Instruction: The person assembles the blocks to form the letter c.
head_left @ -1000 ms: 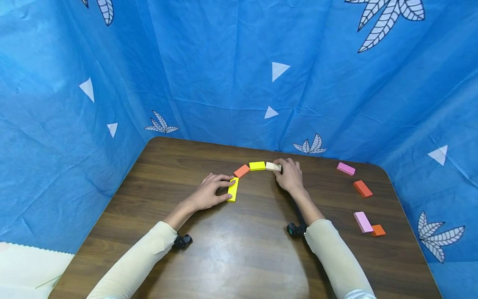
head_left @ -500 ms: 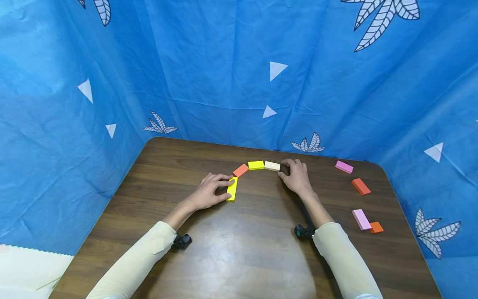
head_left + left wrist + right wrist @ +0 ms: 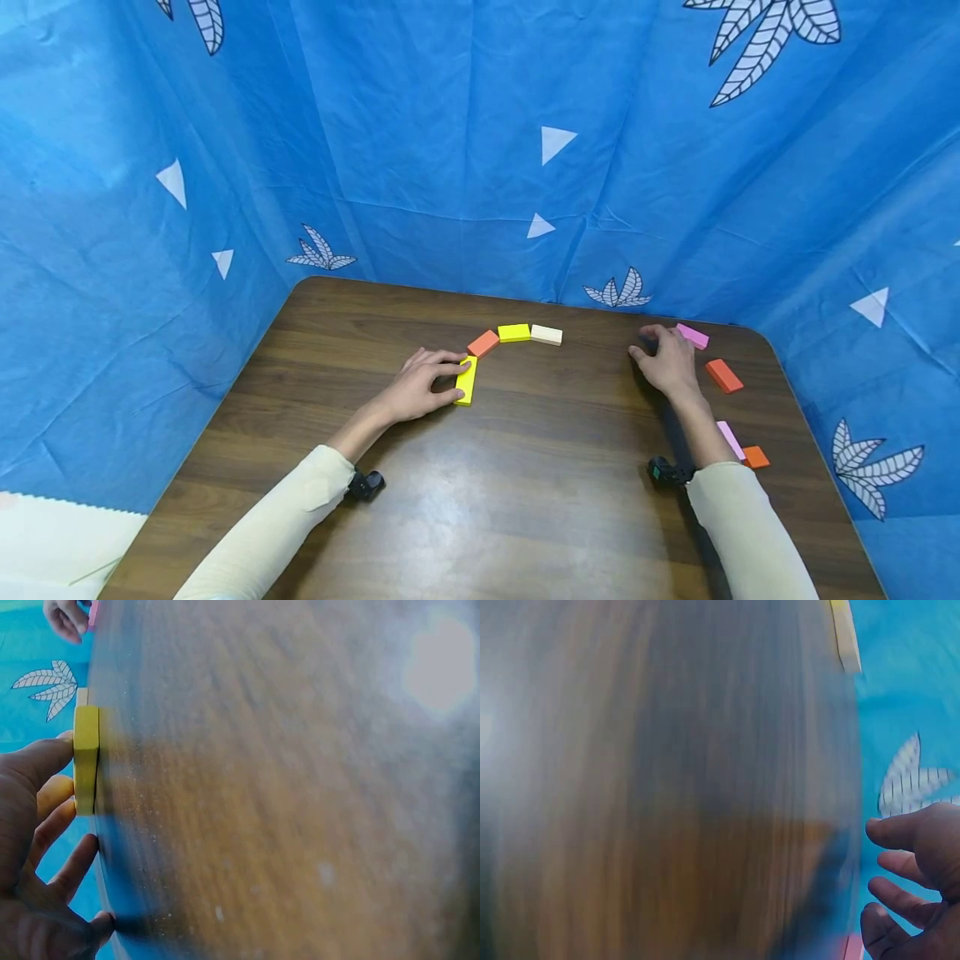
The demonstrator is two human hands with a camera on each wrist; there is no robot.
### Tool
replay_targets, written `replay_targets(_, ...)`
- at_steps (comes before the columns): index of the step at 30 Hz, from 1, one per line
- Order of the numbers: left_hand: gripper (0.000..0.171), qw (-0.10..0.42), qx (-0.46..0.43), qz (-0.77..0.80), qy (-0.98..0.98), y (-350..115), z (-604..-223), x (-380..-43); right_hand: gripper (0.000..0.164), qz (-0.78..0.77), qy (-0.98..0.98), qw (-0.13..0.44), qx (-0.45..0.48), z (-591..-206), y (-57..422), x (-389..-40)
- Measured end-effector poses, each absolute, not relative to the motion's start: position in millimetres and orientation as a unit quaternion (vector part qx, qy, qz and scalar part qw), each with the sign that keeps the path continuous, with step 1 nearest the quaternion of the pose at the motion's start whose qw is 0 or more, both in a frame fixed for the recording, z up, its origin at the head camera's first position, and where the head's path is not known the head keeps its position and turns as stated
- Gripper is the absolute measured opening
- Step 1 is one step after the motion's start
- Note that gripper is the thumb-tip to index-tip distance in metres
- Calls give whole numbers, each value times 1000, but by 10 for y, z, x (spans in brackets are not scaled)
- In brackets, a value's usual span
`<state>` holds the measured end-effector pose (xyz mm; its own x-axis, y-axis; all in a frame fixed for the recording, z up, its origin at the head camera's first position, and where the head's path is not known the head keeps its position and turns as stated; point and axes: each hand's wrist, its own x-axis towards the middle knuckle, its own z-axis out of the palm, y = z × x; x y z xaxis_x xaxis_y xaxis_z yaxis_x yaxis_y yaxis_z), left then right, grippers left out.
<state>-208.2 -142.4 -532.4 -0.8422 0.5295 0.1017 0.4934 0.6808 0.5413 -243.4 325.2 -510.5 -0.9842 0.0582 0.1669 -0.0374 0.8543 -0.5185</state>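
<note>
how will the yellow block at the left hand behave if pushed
The yellow block lies flat, so it would probably slide rather than tip. Its straight edges make rolling unlikely. Its crisp, unbent shape suggests it's stiff.

The tabletop (image 3: 480, 500) has a cloth (image 3: 420, 150) behind its far edge and along both sides. Left of centre, the row's first block (image 3: 467, 383) lies nearest, the left hand (image 3: 420, 383) on it from the left. Beyond, curving rightward, follow the second block (image 3: 483, 343), third block (image 3: 513, 333) and fourth block (image 3: 547, 335). The right hand (image 3: 670, 358) is just left of the far-right block (image 3: 693, 337). Nearer follow the middle-right block (image 3: 724, 376), then the near-right block (image 3: 732, 441), with the outer block (image 3: 756, 457) just right of it.
</note>
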Motion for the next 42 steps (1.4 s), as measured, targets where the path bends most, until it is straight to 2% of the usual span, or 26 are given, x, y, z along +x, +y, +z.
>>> replay_targets(7, 58, 32, 280, 287, 916, -1414, -5313, -2078, 47, 254, -961, 98, -46, -5059, 3748, -2244)
replay_targets(17, 57, 36, 279, 288, 915, -1414, -5327, -2078, 56, 223, -966, 70, -113, -5054, 4271, -1908)
replay_targets(42, 56, 40, 273, 292, 916, -1404, -5320, -2075, 49, 223, -962, 67, -145, -5185, 4402, -1845)
